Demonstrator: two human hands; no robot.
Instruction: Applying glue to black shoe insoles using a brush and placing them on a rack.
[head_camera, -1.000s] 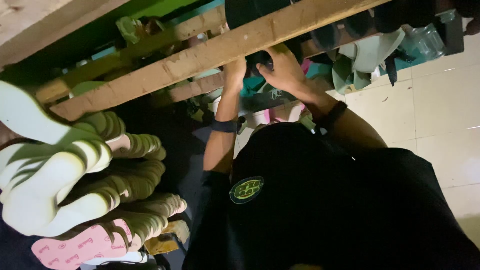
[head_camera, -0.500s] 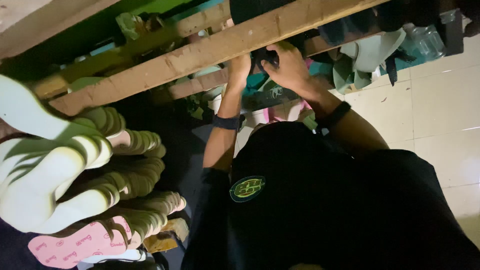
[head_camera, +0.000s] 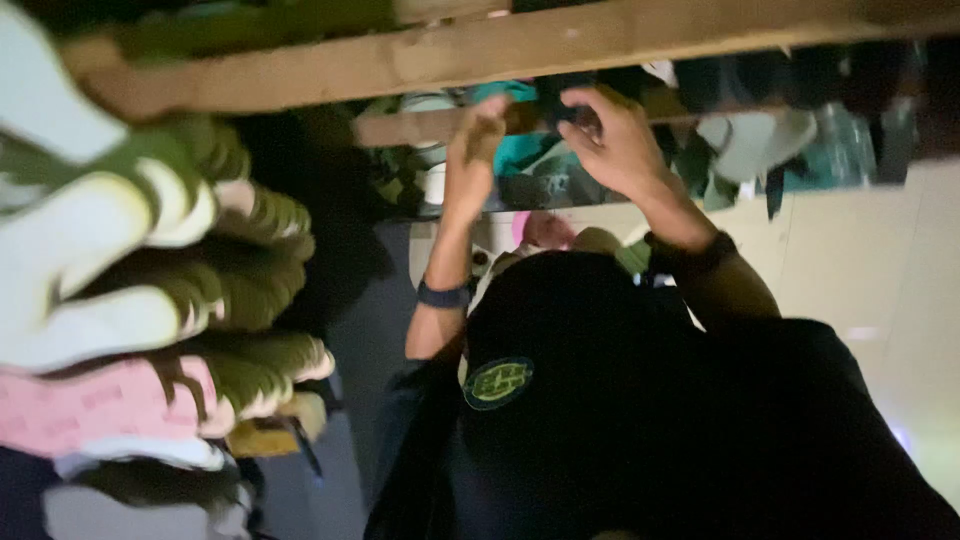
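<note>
Both my hands reach up under a long wooden beam (head_camera: 420, 55) of a shoe rack. My right hand (head_camera: 618, 148), with a dark watch on its wrist, is closed on a small dark shoe-like thing (head_camera: 562, 100) just below the beam. Beside it, my left hand (head_camera: 476, 148), with a dark wristband, has its fingers together against a teal shoe (head_camera: 520, 150); its grip is hidden. My black shirt with a round green patch (head_camera: 498, 382) fills the lower middle. The picture is dim and blurred.
A stack of pale green, white and pink shoes (head_camera: 150, 290) fills the left side. More shoes, some grey-green (head_camera: 760, 140), sit on the rack at the right. Pale floor tiles (head_camera: 880, 290) lie at the right. A second wooden slat (head_camera: 410, 128) runs below the beam.
The view has swung so the beam lies more level and nearer. Both hands stay up at the dark thing under the beam, the left one now slightly apart from the right.
</note>
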